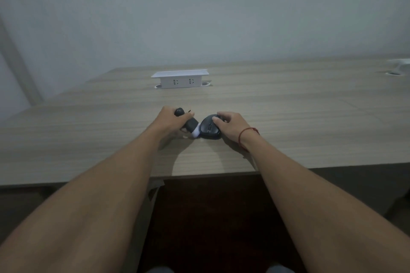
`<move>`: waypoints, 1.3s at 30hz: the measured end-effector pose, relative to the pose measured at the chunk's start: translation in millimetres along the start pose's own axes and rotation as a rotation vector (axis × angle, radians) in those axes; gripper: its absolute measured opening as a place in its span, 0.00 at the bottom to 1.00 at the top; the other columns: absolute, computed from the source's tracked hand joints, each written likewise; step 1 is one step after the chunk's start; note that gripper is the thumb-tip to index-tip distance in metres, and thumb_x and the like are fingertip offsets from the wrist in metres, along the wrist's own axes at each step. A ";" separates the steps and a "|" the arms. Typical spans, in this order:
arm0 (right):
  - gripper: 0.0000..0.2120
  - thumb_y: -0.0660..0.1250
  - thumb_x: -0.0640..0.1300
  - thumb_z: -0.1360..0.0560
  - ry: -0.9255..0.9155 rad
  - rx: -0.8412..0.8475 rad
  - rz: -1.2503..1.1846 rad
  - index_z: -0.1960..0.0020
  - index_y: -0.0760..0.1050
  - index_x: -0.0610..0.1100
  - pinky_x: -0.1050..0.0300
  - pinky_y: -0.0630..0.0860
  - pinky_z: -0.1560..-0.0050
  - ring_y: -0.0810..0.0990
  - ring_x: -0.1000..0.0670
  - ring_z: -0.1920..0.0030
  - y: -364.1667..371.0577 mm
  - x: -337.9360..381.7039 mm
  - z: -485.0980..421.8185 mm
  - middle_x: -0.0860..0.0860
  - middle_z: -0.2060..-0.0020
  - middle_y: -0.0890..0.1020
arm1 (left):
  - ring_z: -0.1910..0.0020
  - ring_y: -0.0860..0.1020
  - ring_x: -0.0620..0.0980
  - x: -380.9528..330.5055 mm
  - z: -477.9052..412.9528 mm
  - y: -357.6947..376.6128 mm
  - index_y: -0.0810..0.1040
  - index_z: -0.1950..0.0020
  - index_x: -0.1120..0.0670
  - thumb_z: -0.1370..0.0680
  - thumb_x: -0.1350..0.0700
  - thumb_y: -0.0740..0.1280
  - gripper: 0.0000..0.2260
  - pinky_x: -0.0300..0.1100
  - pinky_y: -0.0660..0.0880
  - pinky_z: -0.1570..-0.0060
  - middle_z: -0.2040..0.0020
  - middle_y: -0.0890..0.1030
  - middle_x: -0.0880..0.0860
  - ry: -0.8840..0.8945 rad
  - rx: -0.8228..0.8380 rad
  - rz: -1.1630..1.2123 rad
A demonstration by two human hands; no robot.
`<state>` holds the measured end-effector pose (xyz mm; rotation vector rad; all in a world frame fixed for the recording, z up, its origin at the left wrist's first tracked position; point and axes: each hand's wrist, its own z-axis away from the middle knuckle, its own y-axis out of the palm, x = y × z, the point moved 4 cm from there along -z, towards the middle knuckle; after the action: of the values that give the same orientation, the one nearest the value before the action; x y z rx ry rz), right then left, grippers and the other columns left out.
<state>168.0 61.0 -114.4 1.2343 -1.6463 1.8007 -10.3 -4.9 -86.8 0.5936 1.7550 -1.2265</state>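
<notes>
The left hand is curled tight round a stubby black tool with a white tip. That tip touches the left flank of a black plastic computer mouse on the pale wood-grain desk, near its front edge, while the right hand grips the mouse, fingers curved over its top.

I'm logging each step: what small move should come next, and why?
Probably slide the white tip of the black tool along the side of the mouse, the right hand steadying it. The left hand grips the tool with that tip at the mouse's edge, and the right hand's fingers curl over the mouse on the desk.
</notes>
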 end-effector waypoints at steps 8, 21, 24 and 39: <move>0.33 0.66 0.64 0.29 0.023 -0.081 0.066 0.29 0.69 0.48 0.42 0.67 0.31 0.73 0.43 0.33 1.3 2.0 12.4 0.47 0.32 0.75 | 0.72 0.78 0.50 -11.4 5.5 8.7 0.77 0.62 0.60 0.23 0.52 0.69 0.14 0.38 0.74 0.74 0.68 0.80 0.58 0.064 0.031 -0.195; 0.33 0.64 0.64 0.28 0.032 -0.120 0.117 0.30 0.69 0.45 0.42 0.71 0.35 0.74 0.42 0.35 0.4 -0.5 16.7 0.45 0.34 0.76 | 0.57 0.77 0.58 2.6 1.7 3.0 0.76 0.56 0.63 0.24 0.49 0.68 0.15 0.44 0.70 0.60 0.52 0.80 0.63 -0.023 -0.227 -0.260; 0.41 0.66 0.72 0.36 0.031 -0.105 0.193 0.32 0.69 0.47 0.42 0.73 0.38 0.75 0.43 0.39 2.7 0.8 17.3 0.48 0.38 0.77 | 0.53 0.81 0.60 8.2 -3.0 4.8 0.80 0.52 0.65 0.25 0.47 0.69 0.19 0.46 0.76 0.56 0.52 0.83 0.62 -0.057 -0.273 -0.057; 0.34 0.68 0.69 0.39 0.013 -0.211 0.203 0.41 0.74 0.49 0.45 0.77 0.43 0.78 0.47 0.46 6.5 -1.2 12.5 0.51 0.48 0.81 | 0.62 0.76 0.54 -10.4 -2.8 31.7 0.75 0.58 0.59 0.24 0.46 0.68 0.16 0.46 0.74 0.60 0.61 0.78 0.56 0.230 -0.295 -0.168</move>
<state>167.7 48.1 -120.3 0.9924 -1.9569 1.6889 18.4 11.3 -93.0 0.4329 2.1685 -1.0115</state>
